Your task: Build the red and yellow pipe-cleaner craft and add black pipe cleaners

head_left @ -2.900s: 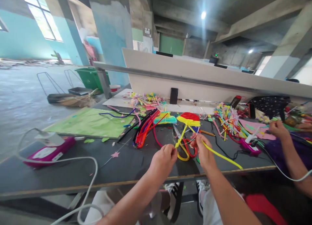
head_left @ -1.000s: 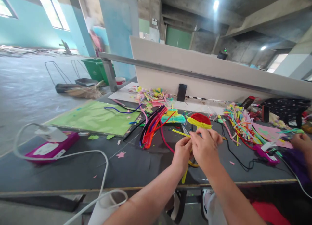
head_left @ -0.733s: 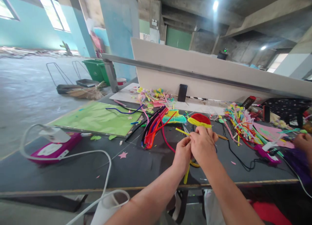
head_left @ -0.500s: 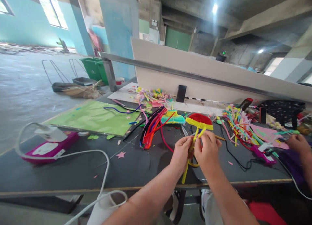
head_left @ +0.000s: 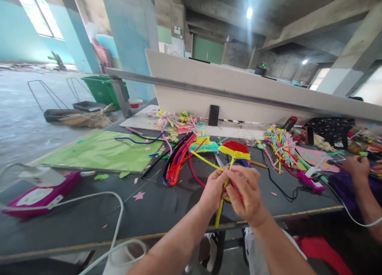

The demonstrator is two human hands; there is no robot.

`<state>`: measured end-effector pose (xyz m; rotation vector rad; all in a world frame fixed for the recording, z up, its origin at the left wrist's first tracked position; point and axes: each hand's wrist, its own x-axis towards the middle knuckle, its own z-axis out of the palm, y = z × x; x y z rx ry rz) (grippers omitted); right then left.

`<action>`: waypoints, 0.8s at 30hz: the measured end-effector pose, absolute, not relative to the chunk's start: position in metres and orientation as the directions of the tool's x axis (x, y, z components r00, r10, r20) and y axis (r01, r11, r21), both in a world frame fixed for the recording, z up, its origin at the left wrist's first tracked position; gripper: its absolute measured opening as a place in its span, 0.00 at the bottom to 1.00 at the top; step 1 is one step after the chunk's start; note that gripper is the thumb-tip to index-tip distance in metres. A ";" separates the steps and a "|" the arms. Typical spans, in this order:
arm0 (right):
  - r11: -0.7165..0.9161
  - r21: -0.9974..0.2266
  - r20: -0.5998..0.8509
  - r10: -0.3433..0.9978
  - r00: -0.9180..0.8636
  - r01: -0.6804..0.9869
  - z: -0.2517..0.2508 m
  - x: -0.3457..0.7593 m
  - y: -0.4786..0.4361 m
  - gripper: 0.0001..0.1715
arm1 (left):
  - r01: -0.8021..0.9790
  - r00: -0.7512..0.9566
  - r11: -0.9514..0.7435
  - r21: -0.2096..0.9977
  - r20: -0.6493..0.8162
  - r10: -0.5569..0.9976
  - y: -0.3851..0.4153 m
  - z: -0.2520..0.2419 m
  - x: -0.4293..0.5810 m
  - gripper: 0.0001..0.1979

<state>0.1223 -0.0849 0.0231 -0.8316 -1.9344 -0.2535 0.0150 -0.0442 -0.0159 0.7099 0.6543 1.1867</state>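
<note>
Yellow pipe cleaners (head_left: 219, 216) are pinched between my two hands above the table's front part. My left hand (head_left: 212, 190) is closed around them; one end sticks out below it and another slants up to the left. The fingers of my right hand (head_left: 246, 189) press against the same stems, partly hiding where they cross. Just beyond my fingertips is a red and yellow fuzzy shape (head_left: 235, 149), with a yellow stem running from it down to my hands. Left of it lies a yellow and turquoise fuzzy shape (head_left: 205, 145).
A bundle of coloured pipe cleaners (head_left: 179, 159) lies left of my hands, near a green sheet (head_left: 98, 152). Purple power strips (head_left: 41, 193) with cables sit at both sides. A phone (head_left: 213, 115) leans against the back board. At right is another person's hand (head_left: 356, 167).
The yellow pipe cleaner end that pointed up to the right now slants up to the left. My right hand's fingers have shifted over the stems. The view has swung slightly right.
</note>
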 end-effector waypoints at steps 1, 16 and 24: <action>0.744 -0.259 0.878 0.447 -0.170 0.616 0.022 0.127 -0.084 0.28 | -0.588 0.249 0.202 0.783 -0.062 0.966 -0.043 -0.016 0.013 0.21; 0.531 -0.486 0.799 0.592 0.107 0.694 0.004 0.172 -0.078 0.11 | -0.633 0.140 0.075 0.770 0.020 0.990 -0.041 -0.012 0.010 0.22; 0.217 -0.137 0.709 0.703 -0.058 0.967 0.006 0.142 -0.072 0.05 | -0.514 0.226 0.073 0.855 0.053 0.973 -0.046 -0.018 0.019 0.22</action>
